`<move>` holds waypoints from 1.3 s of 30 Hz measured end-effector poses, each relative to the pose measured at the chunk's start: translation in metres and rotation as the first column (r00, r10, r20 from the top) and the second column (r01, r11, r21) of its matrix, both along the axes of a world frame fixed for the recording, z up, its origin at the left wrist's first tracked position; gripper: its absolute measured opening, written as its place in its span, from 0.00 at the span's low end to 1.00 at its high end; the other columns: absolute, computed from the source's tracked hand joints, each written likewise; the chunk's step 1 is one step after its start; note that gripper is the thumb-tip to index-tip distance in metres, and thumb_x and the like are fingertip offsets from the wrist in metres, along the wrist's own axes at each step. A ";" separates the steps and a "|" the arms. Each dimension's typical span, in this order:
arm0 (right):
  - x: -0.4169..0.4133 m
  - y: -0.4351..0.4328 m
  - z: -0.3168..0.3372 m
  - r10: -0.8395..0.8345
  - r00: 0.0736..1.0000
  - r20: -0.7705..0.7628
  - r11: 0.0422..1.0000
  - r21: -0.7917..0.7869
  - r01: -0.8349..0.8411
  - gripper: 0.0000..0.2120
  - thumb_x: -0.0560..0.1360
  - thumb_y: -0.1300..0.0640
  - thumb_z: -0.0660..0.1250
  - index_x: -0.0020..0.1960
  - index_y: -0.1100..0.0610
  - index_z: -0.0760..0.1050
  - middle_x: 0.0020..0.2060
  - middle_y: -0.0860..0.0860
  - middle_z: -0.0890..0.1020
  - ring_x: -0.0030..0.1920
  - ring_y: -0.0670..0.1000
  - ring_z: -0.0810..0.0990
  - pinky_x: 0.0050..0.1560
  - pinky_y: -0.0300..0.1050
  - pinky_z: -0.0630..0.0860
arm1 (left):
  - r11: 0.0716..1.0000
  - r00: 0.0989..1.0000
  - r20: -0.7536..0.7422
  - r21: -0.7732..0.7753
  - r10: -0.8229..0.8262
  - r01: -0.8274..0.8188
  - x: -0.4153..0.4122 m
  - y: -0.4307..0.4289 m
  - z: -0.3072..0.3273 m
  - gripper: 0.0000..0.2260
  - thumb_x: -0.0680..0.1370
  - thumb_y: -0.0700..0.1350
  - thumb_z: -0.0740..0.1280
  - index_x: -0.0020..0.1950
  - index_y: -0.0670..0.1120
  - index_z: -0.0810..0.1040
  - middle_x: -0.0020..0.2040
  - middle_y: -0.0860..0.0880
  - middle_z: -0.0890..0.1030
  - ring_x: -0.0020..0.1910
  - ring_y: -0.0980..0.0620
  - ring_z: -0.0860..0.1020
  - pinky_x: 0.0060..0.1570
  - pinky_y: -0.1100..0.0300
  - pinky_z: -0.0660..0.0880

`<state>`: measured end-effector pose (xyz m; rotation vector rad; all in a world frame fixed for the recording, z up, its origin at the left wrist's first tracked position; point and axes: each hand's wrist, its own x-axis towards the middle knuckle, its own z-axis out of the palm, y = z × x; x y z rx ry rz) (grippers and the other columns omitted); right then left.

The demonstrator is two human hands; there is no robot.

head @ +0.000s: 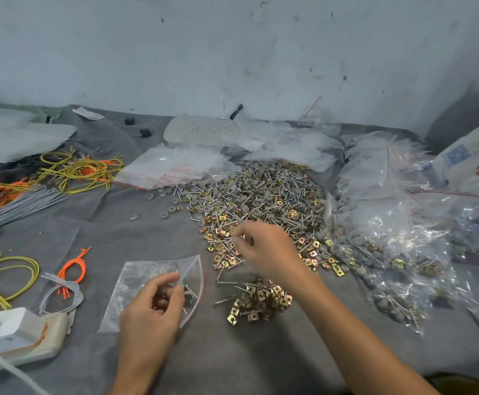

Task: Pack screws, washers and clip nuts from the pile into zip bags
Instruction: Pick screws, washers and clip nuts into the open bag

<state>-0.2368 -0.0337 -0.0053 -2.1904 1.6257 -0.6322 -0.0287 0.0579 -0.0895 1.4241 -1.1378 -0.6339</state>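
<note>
Head view. Grey-clothed counter (104, 232) runs back to a scuffed pale wall.

Pile (261, 195): broad spread of screws, grey washers and brass clip nuts, centre-right. The screws lie every way, with no common axis. It thins to mostly clip nuts at its near edge.

Filled bags (389, 240): a loose drift of clear bags right of the pile, touching its edge.

Empty bags (175, 166): flat stack with red zip lines, at the pile's far-left corner.

Cords (76, 169): yellow, orange and grey bundles, far left, well apart from the pile.

Zip bag (136, 283): lies nearly flat on the counter, near-left of the pile. Its red-lined mouth is agape and faces right. A few screws and washers show inside near the mouth.

Heap (261, 297): small mound of clip nuts and screws just right of the bag's mouth. Loose screws at its left edge lie roughly left-right.

Left hand (153, 312): on the bag's near right part. The fingers are curled and the thumb pinches the upper film by the mouth, lifting it.

Right hand (264, 249): over the pile's near edge, beyond the heap and up-right of the bag's mouth. The fingers are curled, with thumb and forefinger closed on a small part (242, 237). It is too blurred to name.
</note>
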 end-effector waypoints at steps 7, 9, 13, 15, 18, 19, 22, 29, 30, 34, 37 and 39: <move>-0.074 -0.090 0.013 -0.260 0.929 -0.265 0.965 -0.032 0.261 0.09 0.80 0.60 0.62 0.45 0.51 0.78 0.42 0.46 0.83 0.37 0.46 0.79 0.42 0.48 0.79 | 1.000 1.000 -0.007 -0.004 0.027 -0.027 -0.005 -0.001 0.005 0.13 0.74 0.36 0.74 0.48 0.55 0.83 0.34 0.53 0.79 0.28 0.58 0.72 0.32 0.72 0.72; -0.091 -0.100 0.017 -0.274 0.894 -0.353 0.957 -0.009 0.290 0.11 0.79 0.62 0.60 0.44 0.50 0.78 0.41 0.48 0.83 0.41 0.50 0.81 0.48 0.54 0.81 | 0.999 0.999 0.012 -0.002 0.035 -0.035 -0.005 -0.001 0.005 0.13 0.74 0.36 0.75 0.48 0.55 0.83 0.35 0.53 0.80 0.29 0.58 0.73 0.32 0.70 0.72; -0.124 -0.104 0.023 -0.193 0.822 -0.536 0.955 0.090 0.283 0.09 0.77 0.61 0.62 0.42 0.51 0.75 0.38 0.48 0.81 0.39 0.49 0.80 0.45 0.51 0.82 | 1.000 0.999 -0.016 0.014 0.027 -0.027 -0.004 -0.002 0.004 0.13 0.74 0.37 0.75 0.48 0.56 0.83 0.35 0.53 0.80 0.30 0.57 0.74 0.34 0.70 0.73; -0.133 -0.100 0.025 -0.123 0.774 -0.621 0.949 0.154 0.274 0.07 0.75 0.62 0.64 0.40 0.54 0.73 0.36 0.49 0.78 0.35 0.49 0.76 0.38 0.45 0.80 | 1.000 0.999 -0.031 0.020 0.014 -0.013 -0.004 -0.003 0.004 0.12 0.74 0.37 0.74 0.49 0.55 0.83 0.35 0.53 0.80 0.30 0.58 0.73 0.34 0.71 0.72; -0.136 -0.094 0.022 -0.073 0.743 -0.666 0.943 0.196 0.269 0.06 0.74 0.66 0.65 0.40 0.56 0.72 0.37 0.51 0.77 0.33 0.49 0.75 0.34 0.41 0.78 | 1.000 0.999 -0.038 0.021 0.002 -0.002 -0.003 -0.001 0.004 0.12 0.75 0.37 0.74 0.49 0.54 0.84 0.35 0.53 0.80 0.30 0.58 0.73 0.33 0.71 0.72; -0.136 -0.094 0.020 -0.076 0.738 -0.671 0.948 0.181 0.262 0.06 0.74 0.66 0.65 0.41 0.57 0.72 0.38 0.51 0.78 0.34 0.49 0.76 0.35 0.41 0.79 | 1.000 0.999 -0.039 0.019 0.002 -0.001 -0.003 -0.001 0.004 0.12 0.74 0.37 0.74 0.49 0.54 0.84 0.35 0.53 0.80 0.30 0.58 0.73 0.33 0.72 0.72; -0.135 -0.094 0.018 -0.068 0.720 -0.690 0.960 0.152 0.236 0.06 0.74 0.66 0.65 0.40 0.58 0.73 0.37 0.51 0.78 0.35 0.49 0.77 0.36 0.42 0.78 | 1.000 0.999 -0.033 0.020 0.011 -0.010 -0.003 -0.001 0.004 0.12 0.74 0.37 0.74 0.49 0.55 0.83 0.35 0.53 0.80 0.30 0.58 0.74 0.33 0.72 0.72; -0.135 -0.097 0.018 -0.091 0.724 -0.684 0.967 0.115 0.230 0.13 0.78 0.68 0.59 0.36 0.57 0.69 0.35 0.52 0.77 0.36 0.53 0.79 0.44 0.50 0.83 | 1.000 0.999 -0.035 0.023 0.015 -0.014 -0.001 -0.002 0.000 0.15 0.75 0.40 0.74 0.49 0.61 0.82 0.35 0.52 0.81 0.30 0.57 0.74 0.32 0.65 0.75; -0.136 -0.096 0.018 -0.098 0.736 -0.670 0.965 0.116 0.234 0.12 0.78 0.67 0.59 0.37 0.58 0.71 0.36 0.53 0.79 0.35 0.52 0.79 0.43 0.48 0.83 | 1.000 0.999 -0.029 0.019 0.016 -0.015 -0.001 -0.002 0.000 0.16 0.75 0.40 0.74 0.50 0.63 0.82 0.36 0.52 0.81 0.30 0.57 0.74 0.32 0.66 0.75; -0.136 -0.087 0.030 -0.132 0.825 -0.549 0.974 0.083 0.211 0.09 0.80 0.62 0.60 0.43 0.57 0.76 0.41 0.55 0.83 0.36 0.50 0.79 0.43 0.50 0.82 | 1.000 1.000 -0.015 0.015 0.023 -0.022 0.000 -0.002 0.000 0.17 0.74 0.40 0.75 0.50 0.64 0.82 0.35 0.53 0.81 0.30 0.58 0.75 0.31 0.65 0.76; -0.110 -0.057 0.041 -0.087 0.959 -0.269 0.990 0.080 0.112 0.03 0.80 0.55 0.66 0.47 0.49 0.78 0.42 0.44 0.83 0.41 0.43 0.82 0.43 0.40 0.82 | 1.000 1.000 -0.024 0.019 0.010 -0.010 -0.001 -0.002 0.001 0.15 0.75 0.40 0.74 0.50 0.61 0.82 0.36 0.54 0.81 0.30 0.57 0.76 0.30 0.64 0.76; -0.075 -0.022 0.042 0.029 0.998 -0.055 0.988 0.156 -0.020 0.02 0.77 0.52 0.69 0.46 0.45 0.78 0.39 0.41 0.83 0.39 0.38 0.82 0.39 0.36 0.81 | 1.000 1.000 -0.022 0.021 0.016 -0.016 -0.002 -0.002 0.002 0.12 0.76 0.38 0.73 0.49 0.57 0.83 0.36 0.55 0.81 0.30 0.58 0.76 0.31 0.65 0.75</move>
